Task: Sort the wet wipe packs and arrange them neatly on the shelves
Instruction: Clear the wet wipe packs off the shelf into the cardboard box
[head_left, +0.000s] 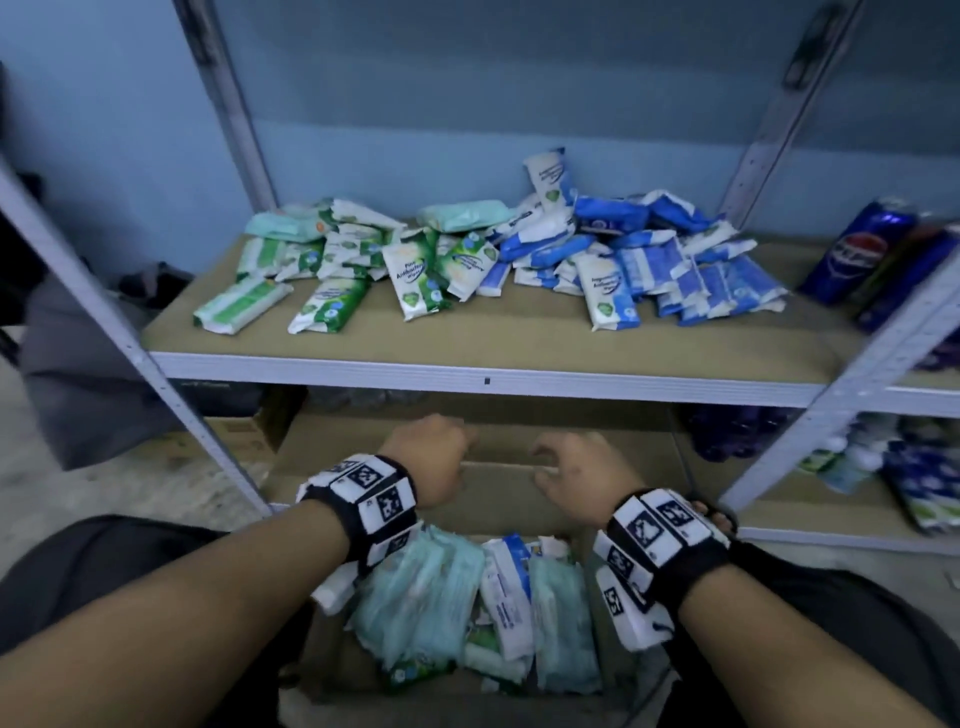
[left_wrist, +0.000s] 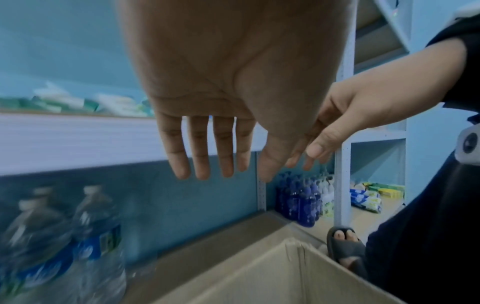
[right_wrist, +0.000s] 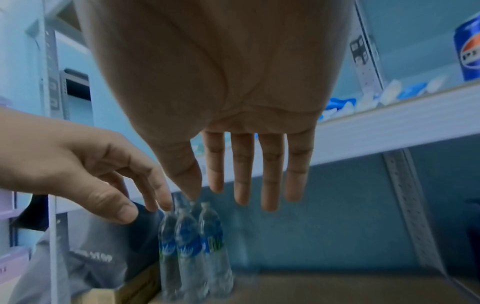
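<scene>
Nearest the viewer, an open cardboard box (head_left: 291, 467) sits on the floor between the person's knees, holding a loose heap of wet wipe packs (head_left: 457, 597), pale green and white-blue, lying at mixed angles. Both forearms reach over this box, each wrist wearing a black band with square printed markers.

The left hand (head_left: 434, 457) hangs above the far flap of the box, palm down; in the left wrist view its fingers (left_wrist: 200, 148) extend straight and slightly spread, holding nothing. The right hand (head_left: 576, 470) hangs just beside it to the right, also palm down; in the right wrist view its fingers (right_wrist: 244, 166) are straight and apart, likewise empty. The two hands are near one another but not touching. A sandalled foot (left_wrist: 344, 245) rests beside the box's right corner.

Beyond the hands, on the low level behind the box, stand clear water bottles (right_wrist: 192, 242) with blue labels; purple-blue bottles (left_wrist: 301, 201) stand further right.

Above, the brown-surfaced shelf (head_left: 519, 332) carries two untidy groups: green-and-white packs (head_left: 343, 260) on the left, blue-and-white packs (head_left: 649, 260) on the right, touching at the middle. At the shelf's far right stand blue cola cans (head_left: 852, 249). A pale blue wall (head_left: 467, 104) closes the scene.
</scene>
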